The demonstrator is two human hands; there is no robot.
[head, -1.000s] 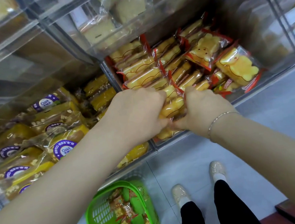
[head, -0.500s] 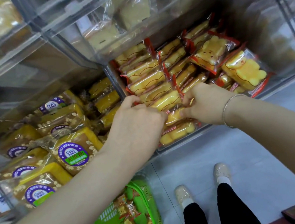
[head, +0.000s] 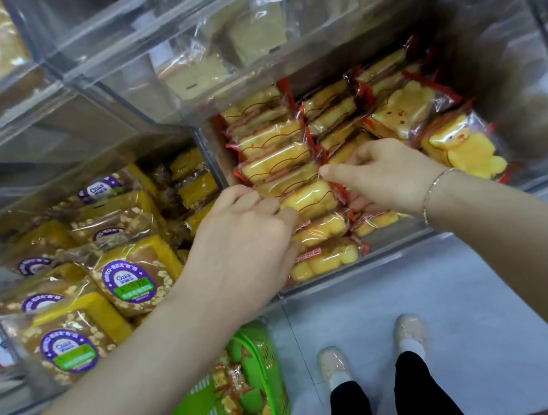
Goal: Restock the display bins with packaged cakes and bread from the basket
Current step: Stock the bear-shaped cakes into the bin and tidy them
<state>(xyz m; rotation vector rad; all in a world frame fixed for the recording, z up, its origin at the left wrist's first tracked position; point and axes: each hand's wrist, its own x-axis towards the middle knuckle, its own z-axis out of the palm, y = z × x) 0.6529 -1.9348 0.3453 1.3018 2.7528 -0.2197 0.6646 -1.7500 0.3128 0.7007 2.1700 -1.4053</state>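
Head view: both hands were in the clear display bin [head: 387,245], working one packaged cake [head: 309,199] in the near part of the left row. Left hand [head: 239,242] had its grip curled round the cake's left end; right hand [head: 386,176] pinched the wrapper's red right edge between thumb and fingers. The cake sat on edge among its neighbours, touching the packs ahead and behind.

Risks, as I judged them:
- Row was packed tight. Forcing the cake down could have squashed the soft sponge or buckled the packs beside it.
- Thin film wrapper looked slippery; a pinch on the seal alone could have slipped or torn it.
- The packs at the near wall lay flatter, close to the rim; a shove from the left wrist might have tipped them toward the floor.
- Two bear-shaped cakes [head: 459,150] on the right lay loose on top and could have slid.

The cake itself: pale yellow, lobed, clear wrap with red ends, no visible damage.

Green basket [head: 272,373] stood on the floor below, near the person's feet, with small packs inside.
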